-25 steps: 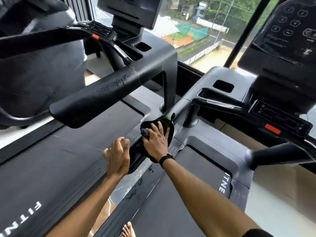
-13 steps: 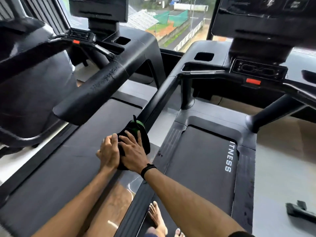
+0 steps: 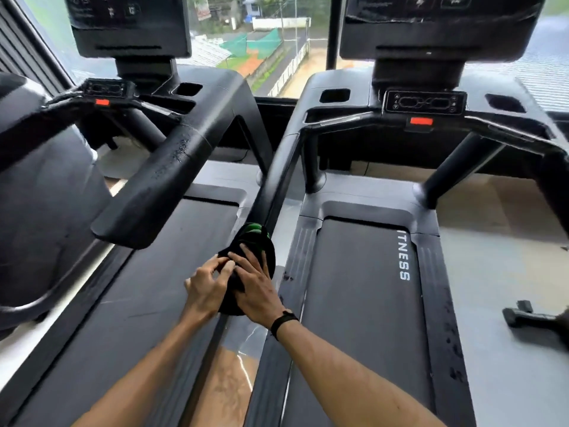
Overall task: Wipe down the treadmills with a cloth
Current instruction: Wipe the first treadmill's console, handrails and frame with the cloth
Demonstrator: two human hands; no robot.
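Observation:
Two black treadmills stand side by side, the left treadmill (image 3: pixel 147 306) and the right treadmill (image 3: pixel 360 303). A black cloth with a green edge (image 3: pixel 257 238) is wrapped over the end of the right treadmill's left handrail (image 3: pixel 283 177). My right hand (image 3: pixel 254 286) lies over the cloth with fingers curled round it and the rail. My left hand (image 3: pixel 207 286) pinches the cloth's near left part with its fingertips. Much of the cloth is hidden under both hands.
The left treadmill's right handrail (image 3: pixel 160 183) juts out above the left belt, close to my hands. Consoles (image 3: pixel 437 26) rise ahead before a window. A dark object (image 3: pixel 529 318) lies on the floor at right. Bare floor shows between the two decks.
Both hands and the cloth slid back along the handrail toward me. My left hand, first apart from the cloth, closed in and now pinches it. The view swung right and up.

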